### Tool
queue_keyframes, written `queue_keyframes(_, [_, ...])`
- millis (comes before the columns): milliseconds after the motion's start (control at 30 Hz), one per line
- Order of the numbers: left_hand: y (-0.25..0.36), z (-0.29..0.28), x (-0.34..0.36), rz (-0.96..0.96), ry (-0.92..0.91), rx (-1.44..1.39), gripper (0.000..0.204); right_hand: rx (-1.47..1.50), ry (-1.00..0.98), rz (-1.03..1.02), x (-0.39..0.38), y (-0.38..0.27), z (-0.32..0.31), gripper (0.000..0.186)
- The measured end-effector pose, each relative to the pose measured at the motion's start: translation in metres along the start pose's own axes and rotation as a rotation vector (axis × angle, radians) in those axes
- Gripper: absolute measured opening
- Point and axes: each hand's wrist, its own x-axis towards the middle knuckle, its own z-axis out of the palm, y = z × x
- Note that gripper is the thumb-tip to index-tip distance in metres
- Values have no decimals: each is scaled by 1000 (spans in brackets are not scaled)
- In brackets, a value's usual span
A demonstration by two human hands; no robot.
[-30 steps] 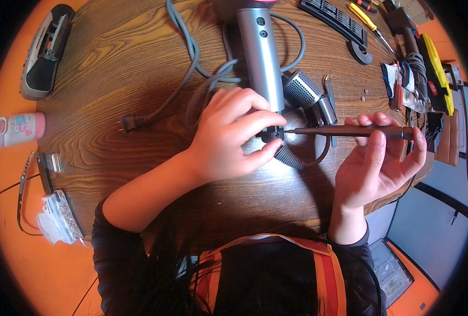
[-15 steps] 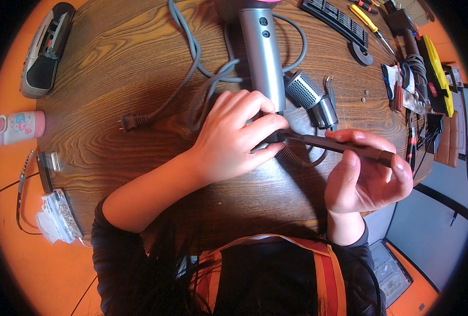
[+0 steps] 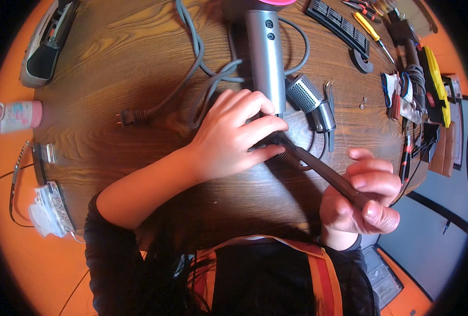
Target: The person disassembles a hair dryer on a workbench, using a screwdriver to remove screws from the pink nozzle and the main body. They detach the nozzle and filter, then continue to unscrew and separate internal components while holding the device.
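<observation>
A hair dryer with a silver handle (image 3: 266,58) and a pink-edged head lies with its handle end toward me. At that end my left hand (image 3: 239,131) is closed, its thumb and fingers pinching a small dark part (image 3: 272,139) mostly hidden by them. My right hand (image 3: 363,195) holds a slim dark screwdriver (image 3: 326,173) by its rear end, with the fingers curled round it. The screwdriver's front reaches the dark part beside my left fingertips; its tip is hidden. Just right of the handle lie a perforated silver filter sleeve (image 3: 306,95) and dark tweezers (image 3: 330,113).
A grey cord (image 3: 194,63) loops left of the handle to a plug (image 3: 131,117). Farther right are a bit case (image 3: 339,26), a yellow screwdriver (image 3: 368,26), gloves (image 3: 389,89) and two small metal pieces (image 3: 363,102). A pink bottle (image 3: 21,117) is beyond the left edge.
The screwdriver has swung so its rear end is nearer me. My right hand has moved down with it, its fingers curling more. My left hand keeps its pinch.
</observation>
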Motion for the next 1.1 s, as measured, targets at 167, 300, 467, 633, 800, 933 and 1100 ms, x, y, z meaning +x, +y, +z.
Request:
queue_keyframes(167, [-2, -2, 0, 30, 7, 25, 32, -20, 20, 36, -1, 2, -4, 40])
queue_keyframes(300, [-2, 0, -1, 85, -3, 37, 24, -14, -23, 19, 1, 6, 2, 40])
queue_keyframes(467, [2, 1, 0, 99, -2, 49, 18, 55, -21, 47, 2, 0, 5, 56])
queue_keyframes(633, [7, 2, 0, 99, -4, 77, 36, 65, -36, 32, 3, 2, 5, 37])
queue_keyframes(800, [7, 1, 7, 233, 49, 90, 41, 58, 61, -42, 5, 7, 13, 30])
queue_keyframes(933, [12, -1, 12, 181, 6, 28, 48, -28, 52, -125, 4, 18, 11, 30])
queue_keyframes(1100, [18, -6, 26, 168, -100, -162, 43, -95, 87, -183, 8, 34, 3, 56])
